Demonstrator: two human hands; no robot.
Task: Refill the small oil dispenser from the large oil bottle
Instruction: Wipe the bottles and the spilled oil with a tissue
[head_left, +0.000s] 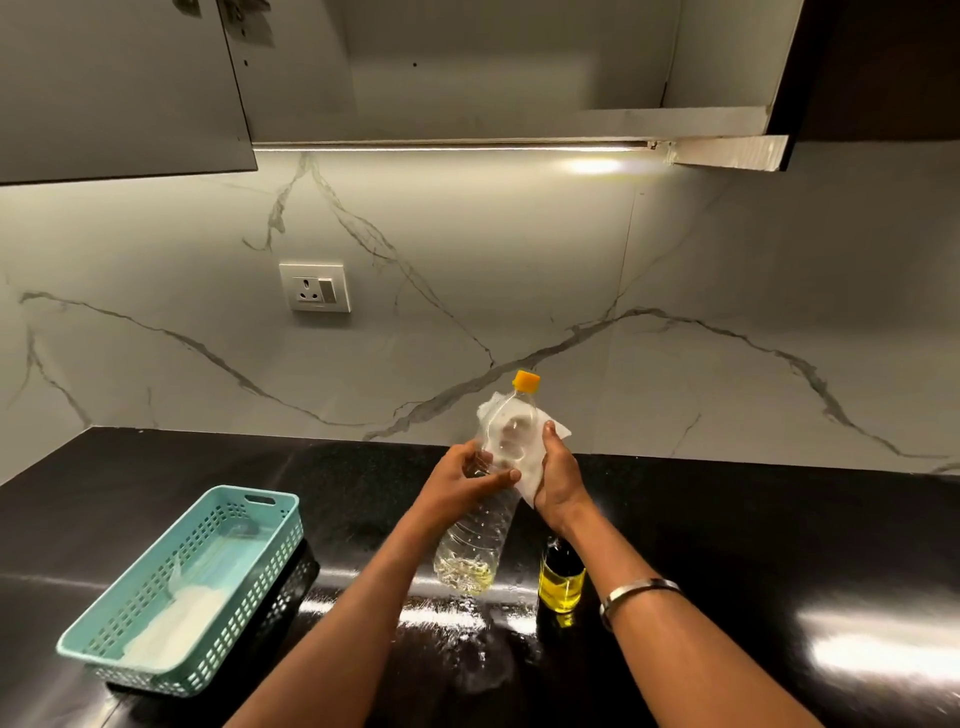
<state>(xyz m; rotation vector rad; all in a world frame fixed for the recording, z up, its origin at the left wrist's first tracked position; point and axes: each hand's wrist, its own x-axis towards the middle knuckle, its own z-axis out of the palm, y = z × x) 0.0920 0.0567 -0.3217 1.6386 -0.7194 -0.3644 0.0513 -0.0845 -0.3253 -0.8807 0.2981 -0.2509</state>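
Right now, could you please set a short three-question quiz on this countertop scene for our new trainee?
1. True or false: the orange cap is on the large oil bottle.
2. What does the right hand press against the bottle? A) white tissue B) sponge C) funnel
3. Where does the small oil dispenser stand relative to the right forearm?

Key
1. True.
2. A: white tissue; the left hand grips the bottle.
3. On the black counter, just under the forearm, right of the bottle's base.

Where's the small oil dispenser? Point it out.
In the head view, the small oil dispenser stands on the black counter, right of the large bottle and below the right hand.
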